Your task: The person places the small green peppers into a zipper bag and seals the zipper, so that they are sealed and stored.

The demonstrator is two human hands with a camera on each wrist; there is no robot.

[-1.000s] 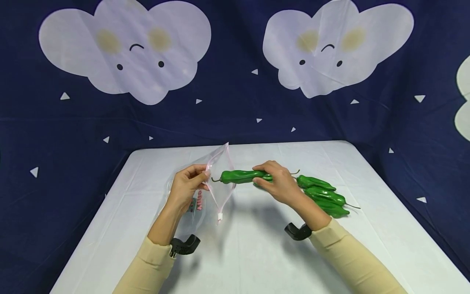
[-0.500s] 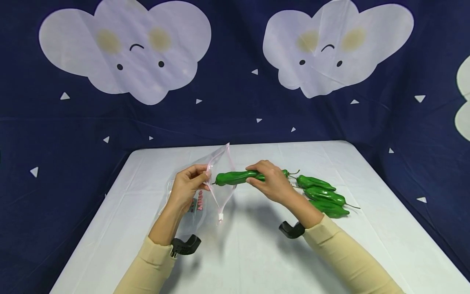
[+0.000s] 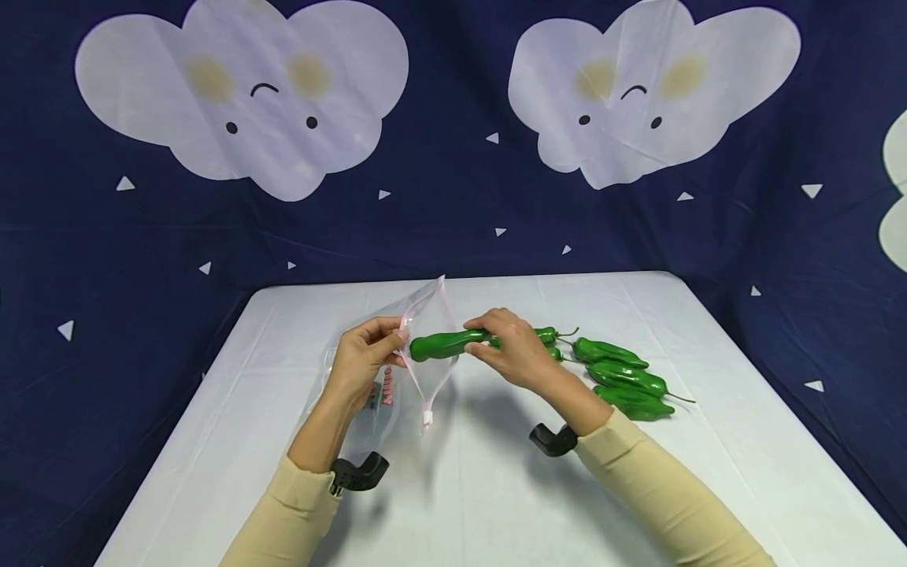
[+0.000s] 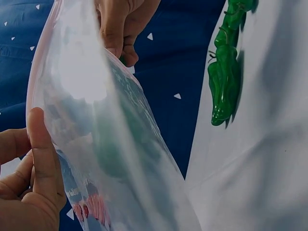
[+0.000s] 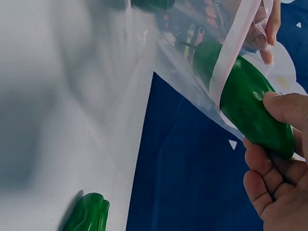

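Observation:
My left hand (image 3: 359, 361) pinches the near rim of a clear zip bag (image 4: 132, 159) with pink edging, thumb and fingers on the film. The bag's mouth gapes to the right, its white slider (image 3: 427, 416) hanging at the lower corner. My right hand (image 3: 512, 348) holds a long green pepper (image 3: 442, 345) between thumb and fingers. In the right wrist view the front part of this pepper (image 5: 248, 103) lies inside the mouth, behind the pink edge; the rear part is outside, in my fingers. Its stem shows faintly through the film.
Several more green peppers (image 3: 627, 378) lie on the white tablecloth (image 3: 482, 488) to the right, some partly behind my right hand. A dark green shape (image 5: 153, 4) shows at the right wrist view's top edge. Behind the table hangs a navy curtain (image 3: 453, 228) with clouds.
My right hand has moved left, carrying the pepper's stem end into the bag's mouth. More of the peppers behind that hand now shows. My left hand and the bag have barely moved.

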